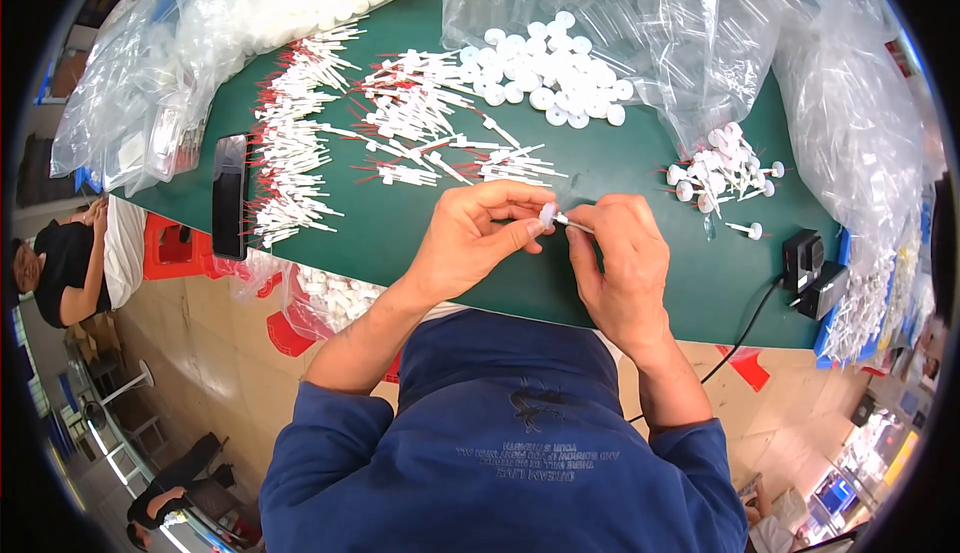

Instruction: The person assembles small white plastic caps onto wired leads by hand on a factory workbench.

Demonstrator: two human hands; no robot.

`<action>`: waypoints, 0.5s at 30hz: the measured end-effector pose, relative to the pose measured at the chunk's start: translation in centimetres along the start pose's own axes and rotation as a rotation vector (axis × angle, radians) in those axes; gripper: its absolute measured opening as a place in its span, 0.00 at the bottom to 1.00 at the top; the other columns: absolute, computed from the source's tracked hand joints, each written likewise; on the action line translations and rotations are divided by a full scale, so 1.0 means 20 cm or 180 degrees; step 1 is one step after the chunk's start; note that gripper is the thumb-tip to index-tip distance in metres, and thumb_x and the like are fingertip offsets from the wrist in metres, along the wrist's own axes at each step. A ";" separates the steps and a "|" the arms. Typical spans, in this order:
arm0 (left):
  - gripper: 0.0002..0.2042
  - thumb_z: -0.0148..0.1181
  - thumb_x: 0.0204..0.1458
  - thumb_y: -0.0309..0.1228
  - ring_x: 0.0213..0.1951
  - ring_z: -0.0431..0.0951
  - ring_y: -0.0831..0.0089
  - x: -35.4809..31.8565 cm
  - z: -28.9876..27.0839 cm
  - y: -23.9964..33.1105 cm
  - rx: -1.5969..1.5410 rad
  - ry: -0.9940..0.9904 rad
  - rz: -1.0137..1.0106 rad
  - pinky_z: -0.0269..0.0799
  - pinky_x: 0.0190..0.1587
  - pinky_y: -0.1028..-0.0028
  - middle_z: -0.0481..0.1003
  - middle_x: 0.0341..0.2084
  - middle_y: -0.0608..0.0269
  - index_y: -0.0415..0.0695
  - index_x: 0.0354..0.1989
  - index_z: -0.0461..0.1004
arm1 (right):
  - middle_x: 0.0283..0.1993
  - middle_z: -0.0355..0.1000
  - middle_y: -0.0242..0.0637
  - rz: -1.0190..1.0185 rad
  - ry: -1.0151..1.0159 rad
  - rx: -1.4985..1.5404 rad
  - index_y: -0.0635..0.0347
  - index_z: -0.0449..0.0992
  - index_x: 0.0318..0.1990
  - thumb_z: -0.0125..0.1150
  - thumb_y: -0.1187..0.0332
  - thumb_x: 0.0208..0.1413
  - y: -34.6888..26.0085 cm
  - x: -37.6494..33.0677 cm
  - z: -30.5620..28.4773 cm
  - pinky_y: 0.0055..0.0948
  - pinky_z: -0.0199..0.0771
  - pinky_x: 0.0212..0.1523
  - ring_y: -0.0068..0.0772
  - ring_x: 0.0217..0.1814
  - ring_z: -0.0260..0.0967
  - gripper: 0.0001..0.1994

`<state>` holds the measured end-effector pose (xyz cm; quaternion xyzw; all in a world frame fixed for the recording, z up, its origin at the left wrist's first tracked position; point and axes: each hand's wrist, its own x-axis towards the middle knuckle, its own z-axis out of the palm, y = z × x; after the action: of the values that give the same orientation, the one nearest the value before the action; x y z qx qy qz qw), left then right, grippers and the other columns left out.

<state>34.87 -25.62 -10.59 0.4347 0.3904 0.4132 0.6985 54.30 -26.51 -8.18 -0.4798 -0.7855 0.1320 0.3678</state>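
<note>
Just above the near edge of the green table (700,293), my two hands meet in the middle. My left hand (462,240) pinches a small round white cap (547,214) between thumb and fingertips. A thin white stick (578,224) runs from the cap into my right hand (622,265), whose thumb and forefinger close on it. How far the stick sits in the cap is too small to tell. Beyond my hands lie a heap of loose white caps (560,71) and heaps of white sticks with red ends (418,103). Capped sticks (725,165) are piled to the right, one lying apart.
A long row of white-and-red sticks (300,143) lies at left beside a black phone (230,196). Clear plastic bags (690,33) cover the far side. Black box-shaped devices (803,259) with a cable stand at the right edge, near a blue tray (848,328). Another person (75,263) sits far left.
</note>
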 end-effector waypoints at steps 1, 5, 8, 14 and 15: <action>0.14 0.59 0.60 0.17 0.44 0.81 0.73 0.00 0.00 -0.01 -0.0174 -0.0059 0.0035 0.81 0.42 0.76 0.80 0.44 0.57 0.32 0.54 0.75 | 0.29 0.70 0.34 0.0017 -0.0046 0.0003 0.60 0.77 0.36 0.69 0.81 0.43 0.00 0.00 0.00 0.36 0.71 0.36 0.39 0.38 0.70 0.11; 0.11 0.60 0.59 0.18 0.43 0.82 0.73 0.01 -0.01 -0.03 -0.0277 -0.0075 0.0037 0.82 0.43 0.75 0.80 0.41 0.58 0.32 0.51 0.77 | 0.29 0.69 0.35 -0.0060 -0.0116 -0.0081 0.60 0.77 0.36 0.69 0.81 0.43 0.02 0.00 0.00 0.36 0.71 0.36 0.39 0.38 0.70 0.12; 0.11 0.61 0.59 0.17 0.43 0.82 0.73 0.02 -0.02 -0.04 -0.0337 -0.0156 0.0057 0.81 0.43 0.76 0.80 0.41 0.57 0.32 0.49 0.78 | 0.28 0.68 0.35 -0.0133 -0.0069 -0.0069 0.60 0.77 0.35 0.68 0.81 0.42 0.02 0.00 0.01 0.35 0.71 0.35 0.39 0.37 0.70 0.11; 0.09 0.62 0.58 0.18 0.40 0.83 0.73 0.01 0.01 -0.04 -0.0599 -0.0213 -0.0128 0.81 0.44 0.76 0.81 0.38 0.58 0.31 0.47 0.80 | 0.27 0.67 0.36 -0.0473 0.0031 -0.0023 0.62 0.76 0.34 0.67 0.82 0.40 0.03 -0.03 0.04 0.33 0.71 0.33 0.38 0.36 0.70 0.11; 0.09 0.62 0.58 0.18 0.40 0.83 0.73 0.01 0.02 -0.05 -0.0596 -0.0215 -0.0114 0.81 0.44 0.76 0.81 0.38 0.58 0.31 0.47 0.80 | 0.28 0.68 0.36 -0.0428 0.0146 -0.0071 0.62 0.76 0.34 0.67 0.82 0.41 0.02 -0.04 0.06 0.33 0.72 0.33 0.38 0.36 0.70 0.11</action>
<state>35.50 -25.80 -11.35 0.3742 0.3341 0.4204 0.7561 54.01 -26.82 -9.61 -0.4330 -0.8088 0.0873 0.3883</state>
